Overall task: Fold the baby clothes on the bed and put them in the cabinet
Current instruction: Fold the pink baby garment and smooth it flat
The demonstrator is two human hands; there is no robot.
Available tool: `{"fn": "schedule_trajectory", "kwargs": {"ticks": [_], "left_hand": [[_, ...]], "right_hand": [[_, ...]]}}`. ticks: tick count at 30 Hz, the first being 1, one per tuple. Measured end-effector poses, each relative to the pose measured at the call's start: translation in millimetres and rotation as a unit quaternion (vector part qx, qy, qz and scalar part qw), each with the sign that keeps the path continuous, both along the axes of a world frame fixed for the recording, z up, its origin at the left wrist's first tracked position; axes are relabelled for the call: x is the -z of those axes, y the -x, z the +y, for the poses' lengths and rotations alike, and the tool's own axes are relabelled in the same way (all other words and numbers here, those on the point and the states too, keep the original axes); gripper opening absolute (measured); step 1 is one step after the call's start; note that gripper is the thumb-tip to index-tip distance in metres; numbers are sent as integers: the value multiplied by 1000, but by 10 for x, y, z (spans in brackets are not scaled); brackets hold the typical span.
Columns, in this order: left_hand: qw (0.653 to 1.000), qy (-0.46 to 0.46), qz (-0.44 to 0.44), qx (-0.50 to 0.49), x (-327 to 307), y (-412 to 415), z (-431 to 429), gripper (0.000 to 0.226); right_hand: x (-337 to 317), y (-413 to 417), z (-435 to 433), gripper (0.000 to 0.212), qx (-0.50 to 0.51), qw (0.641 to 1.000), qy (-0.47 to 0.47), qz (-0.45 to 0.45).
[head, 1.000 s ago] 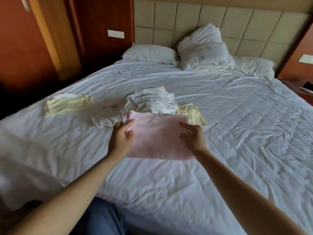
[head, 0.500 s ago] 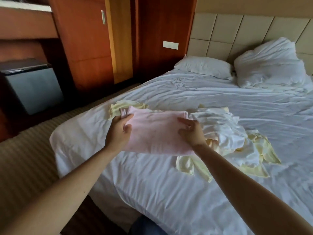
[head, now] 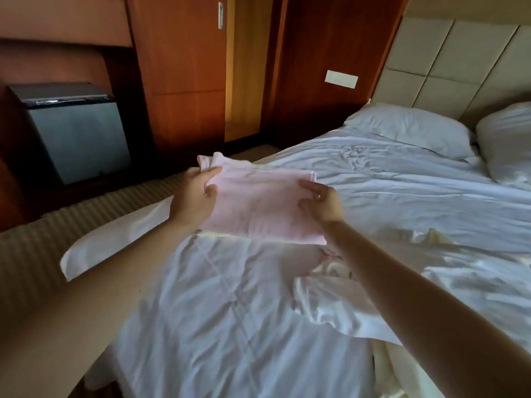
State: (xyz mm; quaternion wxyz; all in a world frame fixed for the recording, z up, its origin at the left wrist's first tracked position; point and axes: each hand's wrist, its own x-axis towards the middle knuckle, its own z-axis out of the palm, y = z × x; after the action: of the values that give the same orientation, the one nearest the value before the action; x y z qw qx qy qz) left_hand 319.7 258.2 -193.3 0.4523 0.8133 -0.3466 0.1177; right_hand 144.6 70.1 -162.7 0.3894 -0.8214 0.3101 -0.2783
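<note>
A folded pink baby garment (head: 258,208) is held flat in the air above the left corner of the bed (head: 230,326). My left hand (head: 195,196) grips its left edge and my right hand (head: 324,202) pinches its right edge. Under my right forearm lies a loose white garment (head: 336,305), and a bit of pale yellow cloth (head: 434,235) shows farther right on the sheet. The wooden cabinet (head: 184,73) with a metal handle stands shut beyond the bed's left side.
A small dark fridge (head: 77,133) sits low at the left under a wooden shelf. Striped carpet (head: 37,245) runs between bed and cabinet. Two white pillows (head: 411,133) lie against the padded headboard (head: 454,61). A wall switch plate (head: 341,79) is beside the headboard.
Both hands have lifted the pink garment off the sheet and carried it left toward the cabinet side. My view has swung left, so the clothes pile has slid right and down.
</note>
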Motion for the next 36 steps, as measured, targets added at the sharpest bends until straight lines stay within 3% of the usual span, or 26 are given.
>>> {"fn": "schedule_trajectory", "kwargs": {"ticks": [6,13,17,19,21,23,25,27,29,31,36], "left_hand": [[1000,-4,-2,-27,322,-590,-399,42],[995,-42,67,-60,935,-818,-628,45],[984,-118,101,-90,1224,-823,-686,46],[974,-172,61,-134,1198,-765,-716,48],[969,-183,-16,-166,1069,-708,-744,53],[982,-130,-86,-107,927,-650,-819,52],[982,-152,-110,4,880,-587,-945,48],[958,-260,-110,42,991,-575,-1037,53],[937,-338,-82,18,1181,-633,-1020,69],[930,-358,-79,0,1339,-696,-977,75],[921,-377,-97,-7,1336,-684,-988,63]], "right_hand": [[390,-777,-447,50,-11,999,-43,3],[1018,-1078,-663,47,26,995,-93,24],[1384,-1065,-665,45,24,993,-18,113],[1390,-1052,-658,45,26,989,1,147],[1301,-1033,-635,49,47,979,81,183],[1199,-1062,-577,51,43,965,198,169],[1126,-1177,-492,53,-13,953,262,151],[1159,-1326,-446,56,-64,939,272,199],[1316,-1410,-436,60,-87,922,253,282],[1499,-1415,-449,62,-95,909,242,326],[1535,-1399,-480,62,-104,904,243,335]]}}
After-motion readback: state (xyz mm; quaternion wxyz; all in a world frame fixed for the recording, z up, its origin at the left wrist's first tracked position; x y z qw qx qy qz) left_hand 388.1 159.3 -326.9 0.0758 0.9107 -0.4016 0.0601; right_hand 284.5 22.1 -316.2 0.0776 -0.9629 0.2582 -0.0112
